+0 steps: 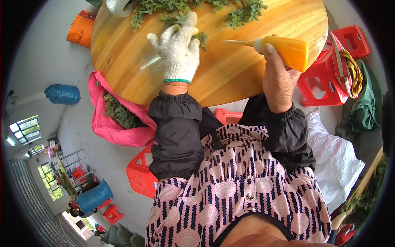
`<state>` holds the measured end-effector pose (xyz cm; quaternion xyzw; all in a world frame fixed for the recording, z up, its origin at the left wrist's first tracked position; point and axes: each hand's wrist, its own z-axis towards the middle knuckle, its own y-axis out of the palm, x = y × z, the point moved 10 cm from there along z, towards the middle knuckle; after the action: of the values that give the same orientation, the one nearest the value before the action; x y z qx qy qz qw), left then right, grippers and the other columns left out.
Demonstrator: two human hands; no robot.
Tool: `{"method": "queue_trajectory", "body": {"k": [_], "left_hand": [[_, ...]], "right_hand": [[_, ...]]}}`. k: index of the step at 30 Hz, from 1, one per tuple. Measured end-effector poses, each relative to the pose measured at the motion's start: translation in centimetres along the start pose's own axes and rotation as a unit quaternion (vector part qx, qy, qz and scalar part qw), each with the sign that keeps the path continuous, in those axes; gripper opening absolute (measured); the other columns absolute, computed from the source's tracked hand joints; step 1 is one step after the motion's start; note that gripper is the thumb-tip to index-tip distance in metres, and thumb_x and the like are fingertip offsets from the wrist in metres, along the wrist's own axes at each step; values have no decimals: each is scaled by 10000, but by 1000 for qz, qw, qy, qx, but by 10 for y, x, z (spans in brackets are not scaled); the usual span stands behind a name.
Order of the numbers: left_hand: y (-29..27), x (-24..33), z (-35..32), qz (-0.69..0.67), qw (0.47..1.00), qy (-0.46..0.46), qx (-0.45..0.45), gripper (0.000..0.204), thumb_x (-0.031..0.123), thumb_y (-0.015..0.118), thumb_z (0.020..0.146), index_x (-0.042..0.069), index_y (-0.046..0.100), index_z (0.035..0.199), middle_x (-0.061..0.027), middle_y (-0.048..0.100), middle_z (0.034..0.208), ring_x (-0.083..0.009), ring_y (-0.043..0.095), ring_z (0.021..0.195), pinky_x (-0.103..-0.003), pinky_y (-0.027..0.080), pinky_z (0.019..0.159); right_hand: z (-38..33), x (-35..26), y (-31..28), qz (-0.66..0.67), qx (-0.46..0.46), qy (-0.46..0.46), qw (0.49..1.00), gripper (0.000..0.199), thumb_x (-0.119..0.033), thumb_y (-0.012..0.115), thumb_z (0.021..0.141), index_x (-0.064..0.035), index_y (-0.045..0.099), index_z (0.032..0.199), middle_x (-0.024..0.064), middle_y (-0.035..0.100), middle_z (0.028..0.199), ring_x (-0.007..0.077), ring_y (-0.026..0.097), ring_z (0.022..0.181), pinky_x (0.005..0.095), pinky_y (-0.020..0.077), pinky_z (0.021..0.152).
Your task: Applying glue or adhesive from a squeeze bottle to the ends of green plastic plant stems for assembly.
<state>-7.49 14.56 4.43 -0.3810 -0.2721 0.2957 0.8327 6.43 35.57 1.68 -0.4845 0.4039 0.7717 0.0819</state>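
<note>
While the gloved left hand (177,51) lies flat, fingers spread, on the round wooden table (123,49), it grips nothing; its fingertips press the nearest green sprigs (181,18) at the table's far side. Right hand (279,78), bare, is closed around an orange squeeze bottle (288,50), held sideways above the table edge, long nozzle pointing left toward the glove, thumb on the bottle body. No drop or liquid visible at the tip, can't tell if anything is squeezed out. More sprigs (242,12) lie loose further along the far rim, so by the look most greenery is unprocessed. Pink bag (119,131) beside the table at left holds more green cuttings. Red plastic stools (325,78) stand right of the table. Judged early-to-mid stage.
</note>
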Motion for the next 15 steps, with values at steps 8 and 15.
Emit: {"method": "queue_trajectory", "body": {"k": [8,15], "left_hand": [[-30,42,-19,54,993,96,42,632,119,726,817,294,632,1416,71,696,874,-205,599,1080,-689,126,1207],[-67,-88,-34,-88,980,-157,88,556,-45,634,869,120,652,1400,-44,763,1028,-152,632,1009,-448,365,1092]], "right_hand": [[8,26,-28,122,50,89,987,249,-122,764,936,-19,677,1146,58,708,1060,172,682,994,349,547,877],[6,34,-17,113,10,113,987,243,-132,764,939,-11,689,1136,59,714,1066,160,679,979,333,537,878]]}}
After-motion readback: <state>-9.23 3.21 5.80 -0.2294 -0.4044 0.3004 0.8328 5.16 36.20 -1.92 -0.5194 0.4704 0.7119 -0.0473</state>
